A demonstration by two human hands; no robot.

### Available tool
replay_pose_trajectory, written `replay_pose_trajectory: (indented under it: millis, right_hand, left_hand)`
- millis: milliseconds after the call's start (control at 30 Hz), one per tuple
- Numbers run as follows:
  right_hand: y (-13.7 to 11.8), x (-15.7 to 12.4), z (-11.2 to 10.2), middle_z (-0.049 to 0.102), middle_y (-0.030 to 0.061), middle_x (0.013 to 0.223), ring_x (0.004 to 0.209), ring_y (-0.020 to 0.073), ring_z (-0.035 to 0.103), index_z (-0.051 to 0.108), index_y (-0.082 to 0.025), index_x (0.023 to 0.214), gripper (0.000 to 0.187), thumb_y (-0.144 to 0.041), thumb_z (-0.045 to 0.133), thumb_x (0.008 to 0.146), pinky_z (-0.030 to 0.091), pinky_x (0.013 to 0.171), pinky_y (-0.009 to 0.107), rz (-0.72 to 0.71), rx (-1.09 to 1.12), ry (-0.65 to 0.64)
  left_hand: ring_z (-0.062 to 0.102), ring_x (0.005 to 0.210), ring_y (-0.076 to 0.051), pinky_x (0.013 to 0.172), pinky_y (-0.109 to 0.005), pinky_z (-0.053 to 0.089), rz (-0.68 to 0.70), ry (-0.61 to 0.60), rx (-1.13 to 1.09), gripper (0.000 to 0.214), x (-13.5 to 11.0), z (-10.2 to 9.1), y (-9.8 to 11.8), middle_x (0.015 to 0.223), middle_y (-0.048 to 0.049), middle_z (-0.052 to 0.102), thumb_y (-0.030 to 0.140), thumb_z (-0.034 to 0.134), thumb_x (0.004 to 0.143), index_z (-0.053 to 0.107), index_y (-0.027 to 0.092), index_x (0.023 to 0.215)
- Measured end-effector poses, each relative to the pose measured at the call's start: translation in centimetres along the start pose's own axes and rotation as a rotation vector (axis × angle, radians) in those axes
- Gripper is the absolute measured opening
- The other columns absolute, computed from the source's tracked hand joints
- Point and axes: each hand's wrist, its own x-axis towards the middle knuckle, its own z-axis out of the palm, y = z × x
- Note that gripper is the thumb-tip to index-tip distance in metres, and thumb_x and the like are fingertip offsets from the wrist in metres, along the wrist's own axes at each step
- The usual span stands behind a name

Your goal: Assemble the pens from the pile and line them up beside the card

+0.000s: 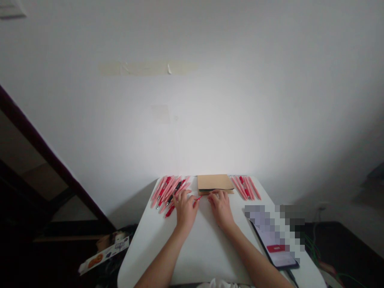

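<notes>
My left hand [185, 206] is beside the left pile of pens, its thumb bent against a thin red piece [198, 198] that looks like part of a pen. Several pink, red and black pens [169, 191] lie loosely together there, partly hidden by my fingers. Just in front of a brown-covered notebook [214, 182], my right hand [221, 206] has its fingertips curled together; whatever is in them is too small to make out. To the right of the notebook, a smaller group of pink pens [251, 188] lies side by side with a red one [243, 187] among them.
A phone [274, 240] with a lit, partly blurred screen lies on the white table [204, 256] by its right edge, a cable at its lower end. The wall [192, 140] rises directly behind the table. A box with printed pictures [103, 256] sits lower left.
</notes>
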Motion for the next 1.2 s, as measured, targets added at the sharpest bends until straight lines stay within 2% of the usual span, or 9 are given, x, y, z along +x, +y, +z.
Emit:
replay_pose_trajectory:
  millis: [300, 567, 900, 1200]
  right_hand:
    - [0.05, 0.1, -0.1, 0.059, 0.0079, 0.105, 0.099, 0.024, 0.05, 0.063, -0.022, 0.097, 0.013, -0.017, 0.052, 0.094, 0.041, 0.085, 0.036, 0.028, -0.053, 0.01]
    - [0.29, 0.11, -0.08, 0.058, 0.0078, 0.104, 0.099, 0.0244, 0.049, 0.064, -0.023, 0.096, 0.016, -0.018, 0.049, 0.095, 0.042, 0.085, 0.038, 0.025, 0.03, 0.027]
    - [0.08, 0.18, -0.2, 0.059, 0.0072, 0.105, 0.099, 0.024, 0.05, 0.065, -0.024, 0.094, 0.015, -0.022, 0.05, 0.096, 0.043, 0.086, 0.039, 0.021, 0.049, 0.02]
    - [0.08, 0.13, -0.21, 0.06, 0.0065, 0.104, 0.098, 0.0237, 0.051, 0.066, -0.024, 0.092, 0.014, -0.022, 0.053, 0.095, 0.045, 0.086, 0.039, 0.001, 0.056, 0.027]
  left_hand:
    - [0.053, 0.118, -0.027, 0.11, -0.054, 0.031, 0.03, -0.004, -0.07, 0.007, -0.24, 0.61, 0.13, 0.116, -0.0063, 0.064, 0.022, 0.068, 0.082, 0.074, 0.025, 0.084]
    - [0.054, 0.118, -0.027, 0.109, -0.053, 0.036, 0.048, 0.01, -0.101, 0.009, -0.19, 0.66, 0.1, 0.116, -0.007, 0.064, 0.021, 0.067, 0.083, 0.074, 0.025, 0.086]
    - [0.054, 0.117, -0.027, 0.11, -0.055, 0.035, 0.079, -0.001, -0.117, 0.008, -0.19, 0.74, 0.1, 0.116, -0.0065, 0.064, 0.023, 0.068, 0.083, 0.074, 0.027, 0.088]
    - [0.053, 0.116, -0.027, 0.107, -0.057, 0.036, 0.112, -0.009, -0.13, 0.011, -0.19, 0.72, -0.08, 0.116, -0.0064, 0.062, 0.018, 0.068, 0.083, 0.073, 0.026, 0.087]
